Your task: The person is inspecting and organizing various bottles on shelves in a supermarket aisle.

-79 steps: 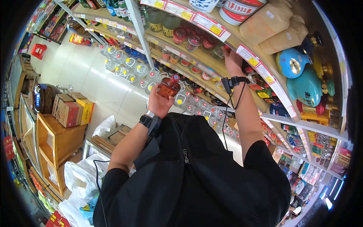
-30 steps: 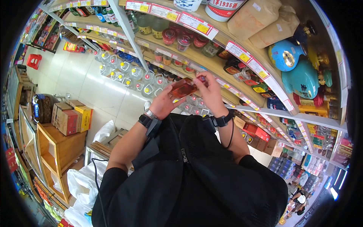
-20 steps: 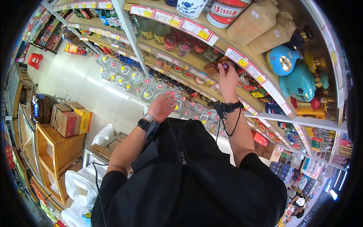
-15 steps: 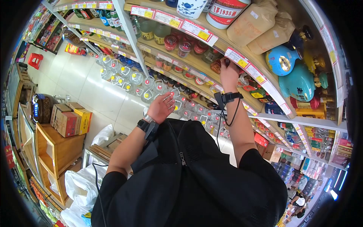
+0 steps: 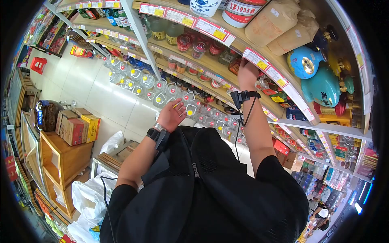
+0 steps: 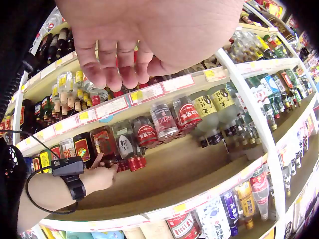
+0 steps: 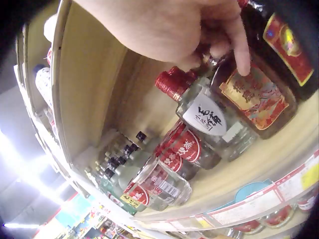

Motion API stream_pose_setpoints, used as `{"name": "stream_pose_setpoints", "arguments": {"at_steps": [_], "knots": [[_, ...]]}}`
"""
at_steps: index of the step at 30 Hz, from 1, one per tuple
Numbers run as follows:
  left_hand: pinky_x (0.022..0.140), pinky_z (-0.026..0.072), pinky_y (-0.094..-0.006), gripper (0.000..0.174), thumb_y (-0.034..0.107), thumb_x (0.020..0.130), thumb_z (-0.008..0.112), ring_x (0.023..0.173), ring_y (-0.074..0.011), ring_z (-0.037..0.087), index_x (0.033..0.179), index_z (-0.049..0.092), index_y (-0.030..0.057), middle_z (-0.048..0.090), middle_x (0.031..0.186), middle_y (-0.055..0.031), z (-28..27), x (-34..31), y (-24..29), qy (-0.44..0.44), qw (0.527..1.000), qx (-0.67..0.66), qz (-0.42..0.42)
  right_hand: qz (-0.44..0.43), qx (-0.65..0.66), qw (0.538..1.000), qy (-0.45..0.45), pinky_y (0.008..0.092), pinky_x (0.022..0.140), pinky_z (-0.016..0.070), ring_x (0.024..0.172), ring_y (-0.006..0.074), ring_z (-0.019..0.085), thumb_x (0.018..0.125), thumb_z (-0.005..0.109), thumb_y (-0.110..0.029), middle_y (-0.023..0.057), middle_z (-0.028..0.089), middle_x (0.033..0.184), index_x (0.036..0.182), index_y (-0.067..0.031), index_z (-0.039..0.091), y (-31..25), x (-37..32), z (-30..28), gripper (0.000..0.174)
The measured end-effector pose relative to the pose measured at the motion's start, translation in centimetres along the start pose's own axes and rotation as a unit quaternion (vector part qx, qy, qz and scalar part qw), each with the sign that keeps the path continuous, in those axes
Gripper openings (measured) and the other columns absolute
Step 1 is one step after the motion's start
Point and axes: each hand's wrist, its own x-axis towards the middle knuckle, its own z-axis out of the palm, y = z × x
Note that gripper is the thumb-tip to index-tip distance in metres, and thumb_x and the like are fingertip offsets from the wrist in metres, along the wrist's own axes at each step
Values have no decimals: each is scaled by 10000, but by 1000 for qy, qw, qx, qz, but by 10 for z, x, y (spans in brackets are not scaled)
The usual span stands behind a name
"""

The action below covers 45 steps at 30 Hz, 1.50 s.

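On the shelf, my right hand is at the neck of a flat amber liquor bottle with an orange picture label. One finger lies down its shoulder and others curl near the neck, which is mostly hidden. Directly beside it stand a clear bottle with a red cap and white label, and a dark bottle with a red-and-gold label. My left hand is held palm up in front of my body, fingers loosely spread, with nothing in it. The left wrist view has that palm at its top.
Priced shelf edges run close above and below my right hand. Red-lidded glass jars stand farther left on its shelf. Large clear jugs cover the floor by the shelving. Cartons sit on a wooden cabinet at left.
The amber bottle passed from my left hand to my right, which carried it to the shelf and set it among the others. My left hand has let go and stayed low.
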Motion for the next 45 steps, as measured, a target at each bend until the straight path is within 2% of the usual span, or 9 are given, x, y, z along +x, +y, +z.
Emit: {"name": "stream_pose_setpoints", "arguments": {"at_steps": [4,23,26,29,31,33,36,39,45], "knots": [[866,498,-365,288,243,975,541,965,-198,587,1214,535,83,598,1021,-34,1,-3,0,-4,1000,0,-2,-57,-24,997,46,529,785,515,911,430,649,984,559,-290,246,662,1035,1115,-29,619,10,8,4,299],[868,504,-372,199,233,970,552,955,-203,598,1117,547,98,608,992,-32,-4,-2,-2,-5,1000,-9,-14,-18,-42,998,33,499,769,536,887,403,670,936,643,-348,196,691,1023,1127,-62,624,14,10,20,344],[876,501,-375,205,228,984,524,958,-214,602,1125,555,82,624,1006,-43,-6,-5,-1,-5,1000,-23,-10,42,-5,998,-43,493,763,542,885,394,677,923,659,-362,193,695,1018,1122,-20,590,1,2,6,401],[883,499,-375,217,225,996,500,962,-224,603,1129,564,66,638,1022,-55,-8,-5,-2,-4,999,-33,-4,36,94,995,-27,498,747,543,890,399,680,921,660,-378,205,693,1016,1107,25,541,-10,-10,1,459],[881,500,-373,214,221,995,500,963,-225,602,1128,564,67,636,1024,-56,-11,-3,-1,-5,999,-35,4,62,37,994,85,501,718,551,817,410,681,907,646,-467,245,683,988,1164,-48,537,-23,-26,12,503],[877,502,-372,213,222,995,497,965,-227,602,1128,564,69,637,1027,-57,-16,-1,-1,-18,999,-43,-2,49,118,990,66,526,706,537,790,410,682,924,634,-427,244,684,927,1216,-75,473,-44,-34,-2,485],[873,504,-372,209,221,995,497,958,-226,603,1128,564,73,638,1018,-52,-14,-2,-2,-19,999,-41,-2,-22,139,978,-157,490,695,516,825,400,676,949,617,-300,181,683,903,1090,-91,584,-43,-38,12,254],[873,504,-374,214,225,997,498,958,-226,602,1133,561,73,637,1019,-51,-12,-2,-3,-19,999,-36,-2,-84,220,953,-189,470,733,528,858,376,677,938,619,-309,143,704,909,1005,-86,626,-32,-38,40,233],[879,502,-377,241,235,998,501,972,-230,599,1164,550,67,634,1037,-58,-12,-3,-3,-7,1000,-25,5,0,203,935,-290,436,793,526,944,352,673,932,617,-297,155,715,983,1150,-125,653,-30,-24,53,280]]}}
